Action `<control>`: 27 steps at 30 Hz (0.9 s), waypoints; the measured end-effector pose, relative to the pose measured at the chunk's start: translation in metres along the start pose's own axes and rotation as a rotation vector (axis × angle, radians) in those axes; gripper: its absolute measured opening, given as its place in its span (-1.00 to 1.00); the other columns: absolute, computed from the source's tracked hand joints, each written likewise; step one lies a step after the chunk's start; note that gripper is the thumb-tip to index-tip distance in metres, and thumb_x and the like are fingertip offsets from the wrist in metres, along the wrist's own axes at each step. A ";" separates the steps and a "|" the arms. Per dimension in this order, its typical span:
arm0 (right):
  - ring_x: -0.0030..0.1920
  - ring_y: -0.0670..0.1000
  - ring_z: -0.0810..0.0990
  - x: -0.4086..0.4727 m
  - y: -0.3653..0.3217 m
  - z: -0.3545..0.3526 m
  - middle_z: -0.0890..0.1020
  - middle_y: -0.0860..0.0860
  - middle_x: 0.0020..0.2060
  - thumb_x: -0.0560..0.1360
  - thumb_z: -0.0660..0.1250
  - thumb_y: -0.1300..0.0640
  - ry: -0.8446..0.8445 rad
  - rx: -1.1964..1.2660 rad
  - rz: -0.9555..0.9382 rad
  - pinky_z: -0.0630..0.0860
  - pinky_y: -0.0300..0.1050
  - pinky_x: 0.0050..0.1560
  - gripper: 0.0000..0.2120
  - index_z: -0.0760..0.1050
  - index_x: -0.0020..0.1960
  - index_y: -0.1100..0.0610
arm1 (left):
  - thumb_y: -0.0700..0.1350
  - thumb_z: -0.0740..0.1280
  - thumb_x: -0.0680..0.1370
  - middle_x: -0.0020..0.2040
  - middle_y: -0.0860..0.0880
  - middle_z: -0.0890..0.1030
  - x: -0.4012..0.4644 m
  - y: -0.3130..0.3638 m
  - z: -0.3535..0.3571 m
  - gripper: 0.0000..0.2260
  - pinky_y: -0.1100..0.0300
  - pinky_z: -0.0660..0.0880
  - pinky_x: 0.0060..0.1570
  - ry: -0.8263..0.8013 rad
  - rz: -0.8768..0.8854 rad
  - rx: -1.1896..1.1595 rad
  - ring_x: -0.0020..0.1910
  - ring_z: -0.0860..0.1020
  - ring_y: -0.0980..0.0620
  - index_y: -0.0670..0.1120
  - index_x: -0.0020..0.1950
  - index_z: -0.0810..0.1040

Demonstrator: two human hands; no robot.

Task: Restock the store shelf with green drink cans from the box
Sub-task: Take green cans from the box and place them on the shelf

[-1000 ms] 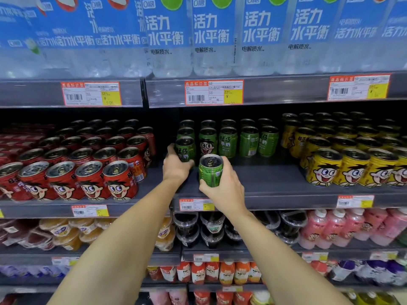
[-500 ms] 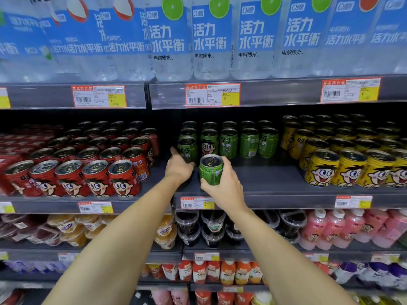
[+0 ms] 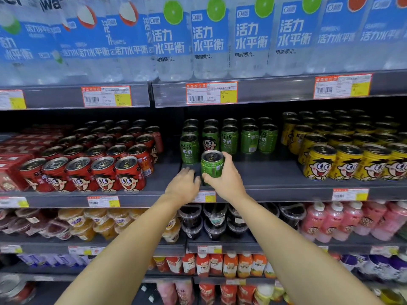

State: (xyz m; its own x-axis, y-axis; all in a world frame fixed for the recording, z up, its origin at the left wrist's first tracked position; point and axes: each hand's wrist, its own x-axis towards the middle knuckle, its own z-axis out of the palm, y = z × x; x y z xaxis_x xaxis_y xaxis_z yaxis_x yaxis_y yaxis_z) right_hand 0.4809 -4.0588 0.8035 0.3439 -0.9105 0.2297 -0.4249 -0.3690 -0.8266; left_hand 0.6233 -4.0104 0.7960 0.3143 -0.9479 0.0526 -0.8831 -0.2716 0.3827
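- Gripping a green can (image 3: 211,164) with fingers and thumb curled round it, the right hand (image 3: 224,179) holds it upright over the shelf (image 3: 275,183), just ahead of the green cans (image 3: 229,137) standing there.
- The left hand (image 3: 182,183) hovers beside it, fingers loosely bent (holding nothing).
- A second ago the left hand gripped the front-left shelf can (image 3: 189,149); it has since let go and drawn back.
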 end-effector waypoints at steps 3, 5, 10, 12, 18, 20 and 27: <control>0.27 0.06 0.47 0.000 -0.002 -0.004 0.43 -0.02 0.31 0.38 0.49 -0.09 -0.005 -0.011 -0.018 0.48 0.07 0.18 -0.21 0.15 0.47 -0.03 | -0.06 0.05 0.68 0.52 -0.22 0.24 -0.003 0.002 0.001 -0.60 0.16 0.03 0.44 0.031 0.029 0.021 0.52 0.15 -0.09 -0.25 0.46 0.30; 0.26 0.07 0.46 -0.002 -0.002 -0.004 0.39 0.02 0.30 0.41 0.48 -0.05 0.025 -0.040 -0.044 0.47 0.01 0.17 -0.23 0.17 0.49 0.01 | -0.09 0.03 0.68 0.51 -0.22 0.25 -0.005 0.004 0.001 -0.60 0.13 0.05 0.44 0.050 0.042 0.044 0.51 0.17 -0.10 -0.25 0.47 0.28; 0.25 0.04 0.48 -0.009 -0.001 0.000 0.45 -0.01 0.28 0.40 0.51 -0.01 0.130 -0.004 -0.040 0.39 -0.14 0.04 -0.29 0.23 0.43 0.05 | -0.09 0.00 0.68 0.52 -0.21 0.23 -0.004 0.002 0.003 -0.58 0.14 0.03 0.47 0.042 0.050 0.079 0.53 0.13 -0.08 -0.24 0.50 0.23; 0.23 0.03 0.49 -0.006 -0.002 0.002 0.46 -0.01 0.26 0.40 0.51 0.00 0.138 -0.002 -0.042 0.36 -0.16 0.01 -0.31 0.25 0.40 0.06 | -0.06 0.01 0.68 0.53 -0.20 0.21 -0.003 0.001 0.004 -0.57 0.12 0.05 0.48 0.035 0.033 0.069 0.54 0.13 -0.08 -0.22 0.51 0.22; 0.27 0.08 0.47 0.015 -0.004 0.005 0.45 0.05 0.29 0.40 0.52 0.03 0.142 -0.006 -0.009 0.41 -0.08 0.11 -0.30 0.25 0.42 0.08 | -0.08 -0.01 0.68 0.53 -0.23 0.19 -0.002 -0.001 0.006 -0.56 0.09 0.04 0.49 0.029 0.042 0.127 0.54 0.11 -0.11 -0.24 0.52 0.19; 0.27 0.10 0.48 0.024 -0.003 0.008 0.46 0.07 0.28 0.41 0.52 0.03 0.150 -0.017 -0.002 0.44 -0.04 0.13 -0.32 0.26 0.41 0.10 | -0.10 -0.02 0.69 0.54 -0.23 0.17 -0.004 0.001 0.004 -0.57 0.10 0.01 0.50 0.024 0.050 0.155 0.54 0.10 -0.11 -0.26 0.52 0.16; 0.31 0.17 0.44 0.056 -0.003 0.017 0.45 0.11 0.31 0.43 0.49 0.04 0.164 -0.028 0.070 0.48 0.09 0.17 -0.30 0.21 0.45 0.07 | -0.13 -0.05 0.69 0.54 -0.23 0.15 -0.005 0.000 0.002 -0.58 0.08 -0.02 0.50 -0.009 0.093 0.250 0.54 0.07 -0.14 -0.28 0.52 0.14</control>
State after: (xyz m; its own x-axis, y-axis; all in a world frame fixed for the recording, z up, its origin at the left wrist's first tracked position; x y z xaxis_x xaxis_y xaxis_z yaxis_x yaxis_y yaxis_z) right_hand 0.5159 -4.1059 0.8099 0.1718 -0.9517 0.2545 -0.4671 -0.3062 -0.8295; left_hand 0.6208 -4.0064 0.7939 0.2259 -0.9718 0.0683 -0.9670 -0.2152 0.1365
